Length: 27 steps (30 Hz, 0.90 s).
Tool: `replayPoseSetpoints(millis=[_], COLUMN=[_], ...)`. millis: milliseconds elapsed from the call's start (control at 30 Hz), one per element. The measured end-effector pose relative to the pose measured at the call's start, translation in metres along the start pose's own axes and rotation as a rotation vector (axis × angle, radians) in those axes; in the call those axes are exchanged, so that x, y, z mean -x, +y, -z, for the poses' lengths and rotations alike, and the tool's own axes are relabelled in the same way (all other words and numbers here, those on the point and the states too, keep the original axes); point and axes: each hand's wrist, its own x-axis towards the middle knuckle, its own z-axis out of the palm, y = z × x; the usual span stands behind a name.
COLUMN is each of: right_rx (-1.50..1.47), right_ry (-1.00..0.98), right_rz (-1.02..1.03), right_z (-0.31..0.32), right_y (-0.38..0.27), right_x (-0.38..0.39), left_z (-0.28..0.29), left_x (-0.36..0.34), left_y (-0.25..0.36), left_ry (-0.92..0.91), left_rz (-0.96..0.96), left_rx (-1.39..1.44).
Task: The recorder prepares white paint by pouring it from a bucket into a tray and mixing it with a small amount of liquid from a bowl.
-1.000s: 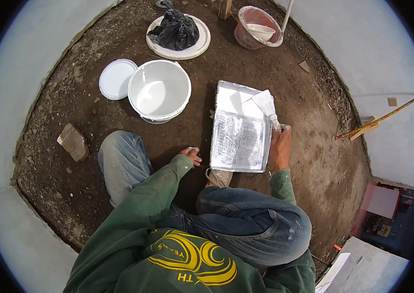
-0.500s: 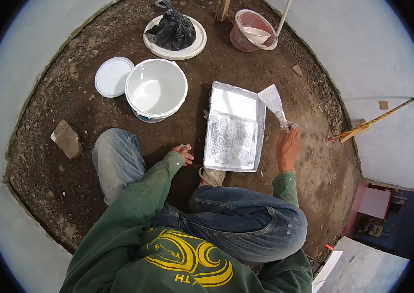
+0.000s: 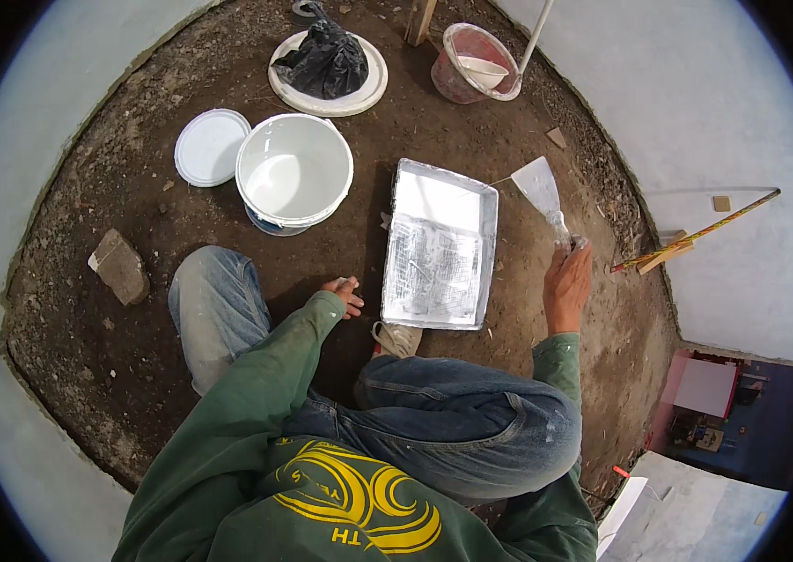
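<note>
My right hand (image 3: 567,290) grips the handle of a putty knife (image 3: 539,187), its wide blade smeared white and pointing up, just right of a paint tray (image 3: 487,281). White paint fills the tray's far end, while thin streaks cover its ribbed near part. A thin strand, perhaps of paint, runs between the blade and the tray's rim. My left hand (image 3: 345,297) hangs left of the tray's near corner, fingers loosely bent and apart, with nothing in it. Beyond that hand stands an open white bucket (image 3: 249,192) with white paint inside.
A white lid (image 3: 212,147) lies left of the bucket. Farther off are a black plastic bag (image 3: 326,61) on a round white lid (image 3: 370,94) and a reddish basin (image 3: 453,80) holding a white bowl. A stone (image 3: 120,267) lies left. A striped pole (image 3: 724,220) leans by the right wall.
My right hand has carried the putty knife a little to the right, away from the tray's rim. The whole view has shifted slightly; my left hand stays beside the tray.
</note>
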Motion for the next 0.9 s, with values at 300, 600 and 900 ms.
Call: replayPoseSetpoints(millis=[300, 600, 900], right_rx=[-0.025, 0.010, -0.045], right_ry=[-0.151, -0.076, -0.157], right_rz=[-0.097, -0.077, -0.130], right_z=[0.023, 0.026, 0.034], right_y=[-0.002, 0.000, -0.005], right_x=[-0.013, -0.016, -0.021], left_z=[0.003, -0.001, 0.000], left_x=[0.003, 0.008, 0.007], left_y=[0.001, 0.010, 0.006], left_ry=[-0.015, -0.005, -0.007], left_rz=[-0.004, 0.028, 0.025], left_rx=[0.022, -0.021, -0.008])
